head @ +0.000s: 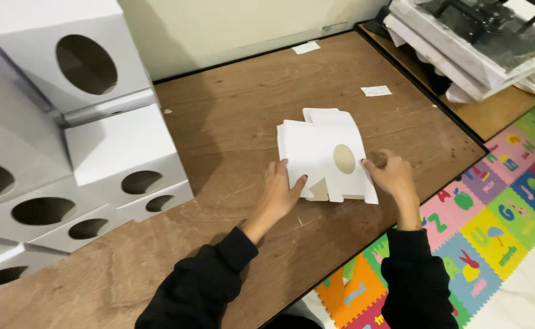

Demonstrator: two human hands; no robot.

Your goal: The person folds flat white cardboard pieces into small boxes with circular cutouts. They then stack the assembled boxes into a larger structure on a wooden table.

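Note:
A flat, unfolded white cardboard box blank (319,152) with an oval cut-out lies on the brown wooden table (231,122). My left hand (278,194) rests on its near left edge, fingers spread and pressing down on the card. At the blank's near right edge, my right hand (391,175) pinches the card with curled fingers. Both arms wear black sleeves.
Several assembled white boxes (66,134) with oval holes are stacked at the left of the table. Two small paper slips (376,91) lie on the far side. A black machine on white sheets (480,36) sits at top right. Colourful foam floor mats (492,213) lie to the right.

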